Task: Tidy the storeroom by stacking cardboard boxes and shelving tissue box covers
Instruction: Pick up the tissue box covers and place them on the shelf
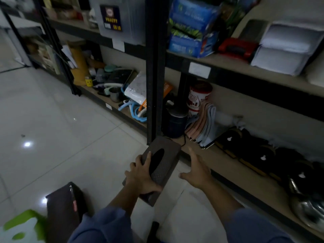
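A dark textured tissue box cover (164, 162) with an oval slot on top is held over the floor in front of the bottom shelf. My left hand (142, 178) grips it at the near end, fingers curled over its top and side. My right hand (197, 170) hovers just right of the cover with fingers spread, touching nothing. The bottom shelf board (226, 165) runs along the right. A second dark box-like item (64, 207) stands on the floor at lower left.
A black shelf post (155, 85) stands just beyond the cover. The bottom shelf holds folders (203, 127), a dark canister (176, 123), black items (263, 155) and metal pots (308, 209). A green and white object (21, 227) lies at lower left on the tiled floor (61, 128).
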